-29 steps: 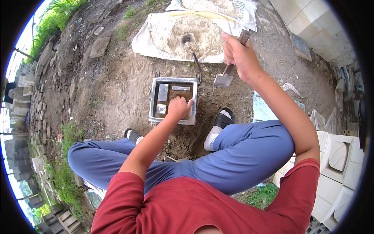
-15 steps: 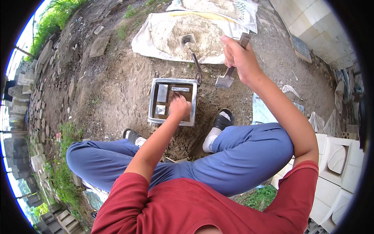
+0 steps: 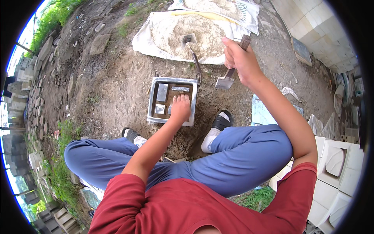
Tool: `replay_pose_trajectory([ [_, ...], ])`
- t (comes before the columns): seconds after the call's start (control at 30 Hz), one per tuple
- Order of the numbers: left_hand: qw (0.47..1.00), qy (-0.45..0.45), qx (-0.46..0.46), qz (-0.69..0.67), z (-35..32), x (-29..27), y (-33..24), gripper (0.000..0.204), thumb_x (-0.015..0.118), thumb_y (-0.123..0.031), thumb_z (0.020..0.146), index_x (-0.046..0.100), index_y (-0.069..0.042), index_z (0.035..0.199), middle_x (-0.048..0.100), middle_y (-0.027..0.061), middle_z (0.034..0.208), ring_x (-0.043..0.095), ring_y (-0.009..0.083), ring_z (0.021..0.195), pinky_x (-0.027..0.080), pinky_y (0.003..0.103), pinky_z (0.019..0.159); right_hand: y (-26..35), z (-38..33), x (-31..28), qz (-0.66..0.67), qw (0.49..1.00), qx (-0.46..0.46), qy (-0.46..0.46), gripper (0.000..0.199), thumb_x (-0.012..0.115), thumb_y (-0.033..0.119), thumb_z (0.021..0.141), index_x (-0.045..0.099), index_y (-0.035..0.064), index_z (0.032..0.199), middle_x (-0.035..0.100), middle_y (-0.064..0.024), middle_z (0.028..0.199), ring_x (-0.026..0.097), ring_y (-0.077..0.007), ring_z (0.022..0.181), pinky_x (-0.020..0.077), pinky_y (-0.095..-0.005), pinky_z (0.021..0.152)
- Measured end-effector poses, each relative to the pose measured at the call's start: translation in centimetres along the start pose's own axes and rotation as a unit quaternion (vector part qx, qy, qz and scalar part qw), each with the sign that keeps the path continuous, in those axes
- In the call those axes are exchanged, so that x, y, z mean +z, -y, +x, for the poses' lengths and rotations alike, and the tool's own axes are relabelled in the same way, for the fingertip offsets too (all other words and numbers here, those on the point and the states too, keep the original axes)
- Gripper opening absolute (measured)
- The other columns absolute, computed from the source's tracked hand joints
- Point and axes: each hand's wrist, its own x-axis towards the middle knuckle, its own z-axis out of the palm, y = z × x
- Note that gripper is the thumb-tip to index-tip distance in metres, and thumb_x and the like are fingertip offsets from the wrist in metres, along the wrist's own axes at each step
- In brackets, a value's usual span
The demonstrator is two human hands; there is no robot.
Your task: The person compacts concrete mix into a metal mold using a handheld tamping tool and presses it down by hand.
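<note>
Between my feet stands a square metal mould box (image 3: 150, 102) with raised metal blocks inside, among them a tall block (image 3: 162, 93) and a thin bar (image 3: 180, 89). My left hand (image 3: 181, 107) reaches into its right half, fingers laid flat and stretched out over the lower right block, which it mostly covers. Off to the right, my right hand (image 3: 242, 62) is wrapped round the dark handle of a flat-bladed scraper-like tool (image 3: 224, 82). The blade hangs down above the ground, apart from the box.
Beyond the box, a white sack (image 3: 144, 41) holds a pale powder heap (image 3: 171, 33), with a trowel (image 3: 196, 58) lying in it. My sandalled feet (image 3: 223, 120) flank the box. Pale blocks (image 3: 331, 171) are stacked at the right; a blue sheet (image 3: 261, 111) lies nearby.
My left hand has flattened, its fingers stretching forward over the block where they were curled before. My right hand and its tool have hardly moved.
</note>
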Motion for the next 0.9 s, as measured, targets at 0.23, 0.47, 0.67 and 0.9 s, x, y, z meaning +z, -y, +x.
replay_pose_trajectory([
  [0.23,0.964,0.151,0.215,0.036,1.1,-3.0,2.5,0.062,0.052,-0.034,0.101,0.047,0.001,0.152,0.049,0.0245,0.157,0.046,0.039,0.146,0.03,0.05,0.126,-0.3,-0.2,-0.9,-0.002,1.0,-0.001,-0.003,0.055,0.061,0.027,0.105,0.03,0.0197,0.06,0.031,0.0056,0.053,0.028,-0.0095,0.049,0.0312,-0.0305,0.054],
  [0.47,0.895,0.332,0.266,0.136,3.8,-5.5,7.1,0.089,0.018,-0.071,0.106,0.029,-0.005,0.165,0.026,0.0155,0.173,0.023,0.0314,0.16,0.016,0.044,0.132,-0.5,0.3,-0.9,-0.01,1.0,-0.004,0.003,0.055,0.06,0.026,0.106,0.03,0.0198,0.06,0.032,0.0053,0.052,0.029,-0.01,0.049,0.0318,-0.0308,0.054],
  [0.67,0.925,0.162,0.334,0.082,3.5,-7.3,7.2,0.051,0.053,-0.042,0.106,0.06,-0.008,0.143,0.061,0.0145,0.145,0.053,0.0346,0.139,0.039,0.047,0.12,-0.7,0.2,-1.1,-0.014,1.0,-0.011,-0.005,0.057,0.061,0.028,0.105,0.03,0.0199,0.058,0.033,0.005,0.052,0.029,-0.0105,0.049,0.0325,-0.0312,0.055],
  [0.9,0.982,-0.061,0.171,-0.053,2.8,-5.6,7.1,0.019,0.064,-0.021,0.096,0.072,-0.004,0.093,0.069,0.0163,0.091,0.067,0.0389,0.095,0.054,0.051,0.086,-0.2,0.6,-0.4,-0.008,1.0,0.003,0.007,0.057,0.062,0.03,0.105,0.031,0.0184,0.058,0.033,0.0047,0.052,0.029,-0.0103,0.05,0.0323,-0.0311,0.055],
])
